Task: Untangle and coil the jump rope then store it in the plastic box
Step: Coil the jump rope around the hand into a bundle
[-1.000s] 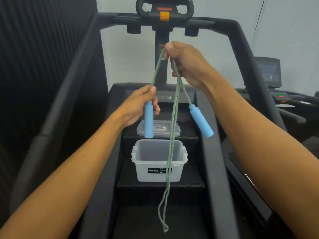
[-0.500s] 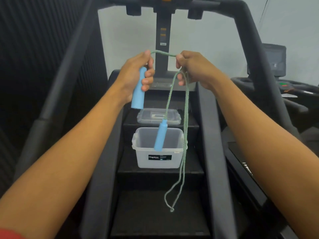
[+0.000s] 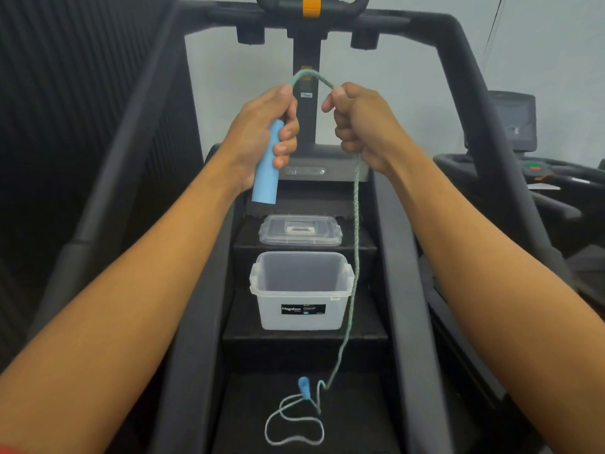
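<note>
Since a moment ago, the second blue handle point(image 3: 303, 386) has dropped out of the air and now lies on the lowest step point(image 3: 360, 421), near its middle, with loose rope point(image 3: 356, 244) curled beside it. Now the rope hangs as one single line, not a bunch.

One blue handle point(image 3: 266, 172) sits in the left hand's point(image 3: 262, 132) tight fist. A closed right hand point(image 3: 360, 126) grips the rope, and a short arch of rope joins the two hands.

On the step above stands the open plastic box point(image 3: 301, 319), in the middle. Its lid point(image 3: 300, 231) lies one step higher.

I think coiling starts now. To do it well, keep the left hand steady and let the right hand slide down the rope, bringing back even loops. Go slowly, so the fallen handle does not swing or catch on the box rim.
</note>
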A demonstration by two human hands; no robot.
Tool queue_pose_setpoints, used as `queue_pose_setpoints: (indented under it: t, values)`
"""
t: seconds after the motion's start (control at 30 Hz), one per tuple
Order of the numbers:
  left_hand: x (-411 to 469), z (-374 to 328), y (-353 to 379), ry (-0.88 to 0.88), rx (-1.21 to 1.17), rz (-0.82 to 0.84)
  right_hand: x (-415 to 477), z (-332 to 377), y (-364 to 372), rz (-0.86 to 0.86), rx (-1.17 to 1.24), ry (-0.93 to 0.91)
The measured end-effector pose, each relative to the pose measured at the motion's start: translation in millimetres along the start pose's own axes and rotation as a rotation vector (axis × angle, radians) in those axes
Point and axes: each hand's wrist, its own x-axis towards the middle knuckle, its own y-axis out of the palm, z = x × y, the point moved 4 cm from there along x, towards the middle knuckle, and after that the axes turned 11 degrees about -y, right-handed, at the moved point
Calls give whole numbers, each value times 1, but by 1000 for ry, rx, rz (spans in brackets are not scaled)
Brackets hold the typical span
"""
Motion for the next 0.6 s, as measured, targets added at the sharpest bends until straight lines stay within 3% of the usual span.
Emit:
queue_pose_setpoints:
  t: [0.37, 0.6]
  values:
    - [-1, -16, 16, 74, -1, 59, 4, -4, 12, 5, -103, 39]
    - [-2, -5, 25, -57, -72, 223, 13, 5, 11, -33, -121, -54]
